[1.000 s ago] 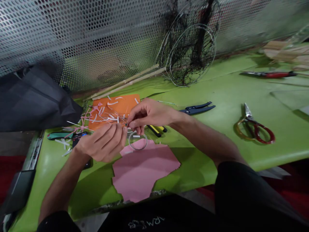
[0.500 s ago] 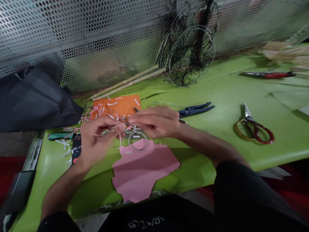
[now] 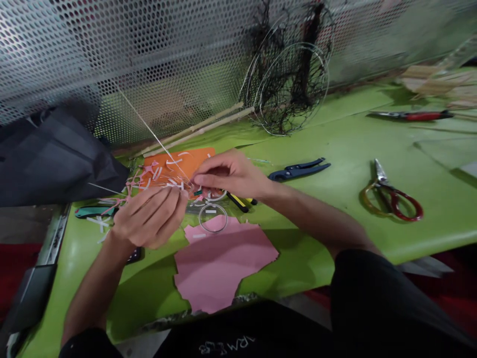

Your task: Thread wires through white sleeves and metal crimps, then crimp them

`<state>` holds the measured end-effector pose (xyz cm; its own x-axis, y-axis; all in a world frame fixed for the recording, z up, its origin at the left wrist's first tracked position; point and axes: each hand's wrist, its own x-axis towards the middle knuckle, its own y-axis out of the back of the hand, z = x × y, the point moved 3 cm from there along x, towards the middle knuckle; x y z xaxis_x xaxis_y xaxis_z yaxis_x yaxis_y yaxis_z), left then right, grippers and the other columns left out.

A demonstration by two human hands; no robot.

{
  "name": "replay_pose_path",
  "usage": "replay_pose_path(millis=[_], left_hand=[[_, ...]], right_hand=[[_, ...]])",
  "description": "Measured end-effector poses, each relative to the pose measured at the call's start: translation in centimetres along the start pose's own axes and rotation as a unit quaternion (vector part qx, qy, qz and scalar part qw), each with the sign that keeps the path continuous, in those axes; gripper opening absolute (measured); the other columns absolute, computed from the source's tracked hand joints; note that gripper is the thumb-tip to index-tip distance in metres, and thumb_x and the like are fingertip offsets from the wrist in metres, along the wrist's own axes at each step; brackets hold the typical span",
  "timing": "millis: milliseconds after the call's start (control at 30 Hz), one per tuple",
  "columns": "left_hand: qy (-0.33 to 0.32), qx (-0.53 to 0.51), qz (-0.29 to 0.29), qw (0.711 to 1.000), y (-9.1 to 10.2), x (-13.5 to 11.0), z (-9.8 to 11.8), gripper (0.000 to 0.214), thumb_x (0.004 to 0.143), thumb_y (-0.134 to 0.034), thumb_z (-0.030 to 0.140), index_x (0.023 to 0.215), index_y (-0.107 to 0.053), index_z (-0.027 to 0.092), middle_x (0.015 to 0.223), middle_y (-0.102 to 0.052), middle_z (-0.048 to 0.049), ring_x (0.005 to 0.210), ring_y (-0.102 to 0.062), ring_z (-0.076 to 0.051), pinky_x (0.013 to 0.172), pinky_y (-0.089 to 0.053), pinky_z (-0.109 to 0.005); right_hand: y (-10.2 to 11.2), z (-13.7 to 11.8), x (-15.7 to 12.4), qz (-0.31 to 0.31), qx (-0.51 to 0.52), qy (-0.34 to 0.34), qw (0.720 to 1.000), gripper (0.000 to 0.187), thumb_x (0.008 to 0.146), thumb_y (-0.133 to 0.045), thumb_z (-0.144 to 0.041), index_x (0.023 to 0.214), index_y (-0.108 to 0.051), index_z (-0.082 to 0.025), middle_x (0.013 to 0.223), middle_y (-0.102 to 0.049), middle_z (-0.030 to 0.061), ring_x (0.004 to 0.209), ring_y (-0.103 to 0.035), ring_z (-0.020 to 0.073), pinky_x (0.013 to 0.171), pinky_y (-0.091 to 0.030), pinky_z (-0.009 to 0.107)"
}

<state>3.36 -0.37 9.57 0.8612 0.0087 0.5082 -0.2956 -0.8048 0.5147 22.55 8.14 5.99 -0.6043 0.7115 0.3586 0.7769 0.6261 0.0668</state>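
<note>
Your left hand (image 3: 149, 217) and right hand (image 3: 231, 174): fingers closed, pinching thin wire (image 3: 152, 134) above orange paper sheet (image 3: 201, 161). Wire light, springy, easily bent; take hold near pinch point, not free end.

The thin, bright metal wire (image 3: 152, 132) rising from my fingers (image 3: 212, 169) looks smooth and stiff. Just beyond them lies a matt orange paper sheet (image 3: 199, 161), and below them a matt pink paper sheet (image 3: 223, 268) with rough, torn edges. To their right, the blue plastic handles of the pliers (image 3: 298, 170) look smooth, and the red scissor handles (image 3: 395, 206) glossy. The table (image 3: 316, 258) under them is matt green, while the perforated metal sheet (image 3: 149, 64) beyond has a dull sheen. To their left sits a soft black cloth bag (image 3: 55, 159).
</note>
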Motion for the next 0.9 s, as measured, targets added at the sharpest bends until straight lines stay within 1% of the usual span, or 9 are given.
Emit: replay_pose_path(millis=[67, 167, 300, 367, 433, 633, 733, 900], left_hand=[[-0.019, 0.01, -0.003, 1.0, -0.1, 0.3, 0.2, 0.009, 0.087, -0.076, 0.012, 0.095, -0.08, 0.013, 0.091, -0.081, -0.0074, 0.081, -0.076, -0.018, 0.072, -0.065, -0.029], [-0.053, 0.007, -0.028, 0.998, -0.5, 0.5, 0.7, 0.011, 0.091, -0.071, 0.014, 0.097, -0.08, 0.012, 0.093, -0.081, -0.0077, 0.082, -0.076, -0.019, 0.076, -0.065, -0.029], [-0.099, 0.023, -0.077, 0.992, -0.9, 0.5, 1.3, 0.024, 0.098, -0.055, 0.015, 0.1, -0.079, 0.011, 0.093, -0.081, -0.0085, 0.083, -0.075, -0.018, 0.079, -0.064, -0.029], [-0.111, 0.032, -0.09, 0.989, -1.1, 0.6, 1.6, 0.027, 0.099, -0.052, 0.015, 0.103, -0.078, 0.009, 0.094, -0.08, -0.0099, 0.083, -0.075, -0.019, 0.08, -0.063, -0.03], [-0.114, 0.031, -0.092, 0.989, -1.2, 0.7, 1.8, 0.027, 0.099, -0.052, 0.015, 0.104, -0.077, 0.007, 0.094, -0.08, -0.011, 0.082, -0.075, -0.019, 0.081, -0.062, -0.03], [-0.12, 0.031, -0.113, 0.986, -1.8, 0.8, 2.4, 0.026, 0.099, -0.053, 0.017, 0.104, -0.077, 0.007, 0.094, -0.08, -0.01, 0.083, -0.074, -0.019, 0.082, -0.061, -0.03], [-0.12, 0.027, -0.113, 0.986, -1.9, 0.9, 2.5, 0.026, 0.098, -0.053, 0.016, 0.102, -0.077, 0.007, 0.092, -0.08, -0.0099, 0.081, -0.075, -0.019, 0.079, -0.061, -0.029], [-0.106, 0.02, -0.102, 0.989, -2.0, 0.9, 2.5, 0.024, 0.097, -0.055, 0.016, 0.101, -0.077, 0.005, 0.089, -0.08, -0.0103, 0.079, -0.075, -0.019, 0.077, -0.063, -0.03]], right_hand=[[0.4, 0.4, 0.4, -0.038, 0.028, -0.017, 0.999, 0.022, 0.084, -0.083, -0.035, 0.085, -0.078, -0.014, 0.075, -0.076, 0.0013, 0.062, -0.064, 0.0072, 0.057, -0.052, 0.017], [1.1, 1.2, 0.6, -0.061, 0.025, -0.05, 0.997, 0.018, 0.077, -0.087, -0.026, 0.085, -0.08, -0.012, 0.079, -0.078, 0.0029, 0.067, -0.067, 0.0083, 0.062, -0.055, 0.018], [1.5, 2.0, 0.5, -0.098, 0.029, -0.136, 0.986, 0.02, 0.075, -0.087, -0.024, 0.09, -0.08, -0.011, 0.07, -0.076, 0.0019, 0.056, -0.066, 0.0083, 0.051, -0.054, 0.017], [1.4, 2.2, 0.5, -0.113, 0.048, -0.176, 0.977, 0.02, 0.075, -0.086, -0.024, 0.089, -0.078, -0.011, 0.068, -0.076, 0.0013, 0.055, -0.069, 0.0093, 0.053, -0.058, 0.018], [1.3, 2.3, 0.5, -0.122, 0.063, -0.201, 0.97, 0.02, 0.073, -0.087, -0.023, 0.086, -0.077, -0.012, 0.068, -0.077, 0.0014, 0.059, -0.073, 0.0113, 0.058, -0.062, 0.02], [1.3, 2.6, 0.4, -0.126, 0.052, -0.226, 0.964, 0.022, 0.072, -0.088, -0.026, 0.084, -0.076, -0.012, 0.066, -0.077, -0.0001, 0.057, -0.073, 0.0111, 0.058, -0.063, 0.019], [1.3, 2.8, 0.5, -0.127, 0.053, -0.224, 0.965, 0.019, 0.072, -0.087, -0.023, 0.082, -0.075, -0.012, 0.066, -0.076, -0.0002, 0.061, -0.075, 0.0117, 0.06, -0.063, 0.019], [1.5, 2.8, 0.7, -0.128, 0.064, -0.21, 0.967, 0.017, 0.073, -0.088, -0.02, 0.081, -0.075, -0.013, 0.067, -0.077, -0.0004, 0.063, -0.075, 0.0095, 0.059, -0.061, 0.015]])
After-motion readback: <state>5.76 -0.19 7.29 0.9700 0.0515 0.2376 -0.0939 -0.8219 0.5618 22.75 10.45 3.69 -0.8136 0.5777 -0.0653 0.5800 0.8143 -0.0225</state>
